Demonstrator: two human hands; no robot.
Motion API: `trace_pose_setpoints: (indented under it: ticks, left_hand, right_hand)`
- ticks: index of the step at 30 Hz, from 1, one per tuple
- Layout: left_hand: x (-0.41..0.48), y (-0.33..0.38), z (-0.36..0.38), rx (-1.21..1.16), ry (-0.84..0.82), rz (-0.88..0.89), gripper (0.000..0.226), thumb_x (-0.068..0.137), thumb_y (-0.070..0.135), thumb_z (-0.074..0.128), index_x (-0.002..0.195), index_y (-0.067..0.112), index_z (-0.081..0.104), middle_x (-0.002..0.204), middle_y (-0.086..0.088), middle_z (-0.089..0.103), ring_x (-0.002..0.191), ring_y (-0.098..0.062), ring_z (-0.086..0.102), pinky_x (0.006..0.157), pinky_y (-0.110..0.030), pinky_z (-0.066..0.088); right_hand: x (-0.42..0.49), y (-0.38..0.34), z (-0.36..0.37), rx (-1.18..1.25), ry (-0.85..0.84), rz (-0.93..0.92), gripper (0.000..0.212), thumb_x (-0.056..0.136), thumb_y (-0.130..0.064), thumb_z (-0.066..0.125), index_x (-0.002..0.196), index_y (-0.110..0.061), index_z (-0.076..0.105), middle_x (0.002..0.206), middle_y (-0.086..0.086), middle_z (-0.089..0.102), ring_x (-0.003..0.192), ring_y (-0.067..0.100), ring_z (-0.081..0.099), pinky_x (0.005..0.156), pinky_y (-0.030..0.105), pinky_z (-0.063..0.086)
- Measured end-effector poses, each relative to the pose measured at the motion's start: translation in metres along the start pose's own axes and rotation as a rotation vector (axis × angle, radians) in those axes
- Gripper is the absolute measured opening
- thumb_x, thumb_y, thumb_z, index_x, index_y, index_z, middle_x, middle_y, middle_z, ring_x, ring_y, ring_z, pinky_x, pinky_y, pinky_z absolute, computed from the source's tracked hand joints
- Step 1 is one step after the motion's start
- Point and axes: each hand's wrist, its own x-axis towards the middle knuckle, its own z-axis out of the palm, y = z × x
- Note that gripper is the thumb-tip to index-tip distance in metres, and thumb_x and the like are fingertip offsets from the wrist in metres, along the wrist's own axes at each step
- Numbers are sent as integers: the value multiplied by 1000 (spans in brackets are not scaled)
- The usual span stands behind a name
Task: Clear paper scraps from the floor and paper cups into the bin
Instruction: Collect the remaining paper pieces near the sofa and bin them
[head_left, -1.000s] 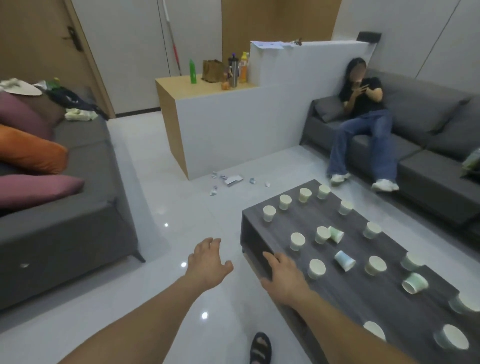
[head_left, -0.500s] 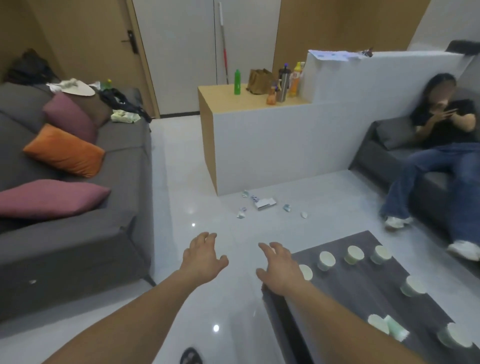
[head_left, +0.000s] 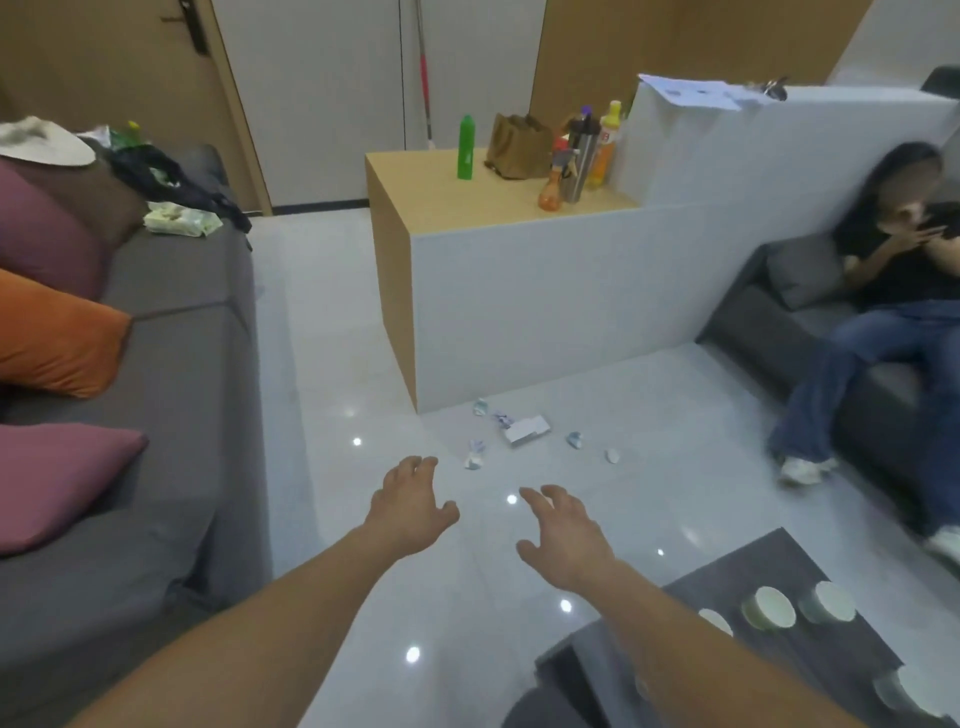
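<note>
Here, the left hand and right hand hover with fingers spread, holding nothing. Bare floor runs ahead of them, between the sofa edge left of the left hand and the table corner beside the right wrist. 6 paper scraps lie just beyond both hands. 4 paper cups show on the table, right of the right wrist.

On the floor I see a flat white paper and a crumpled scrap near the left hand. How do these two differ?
The flat white paper is a smooth rectangle; the crumpled scrap is a wrinkled lump. The flat white paper looks larger than the crumpled scrap. The crumpled scrap lies closer to the left hand than the flat white paper. Both lie on the floor, untouched.
</note>
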Motion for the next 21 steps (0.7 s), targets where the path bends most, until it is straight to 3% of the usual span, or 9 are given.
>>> trace_pose_setpoints:
  ticks: [12,21]
  left_hand:
    - [198,10,-31,45,-116,-102,74,89,44,53,149,17,20,155,-4,20,140,-25,22,111,-39,28]
    - [327,20,-41,-71,-168,-139,73,90,42,52,150,16,19,155,-4,20,140,-24,22,113,-38,27]
  right_hand:
    - [238,24,-53,26,-104,-59,69,91,-42,53,151,-31,21,155,4,21,139,26,25,105,38,37]
    - [370,40,-97,-10,-154,-81,70,91,-42,54,151,-31,21,155,4,22,138,26,27,104,39,39]
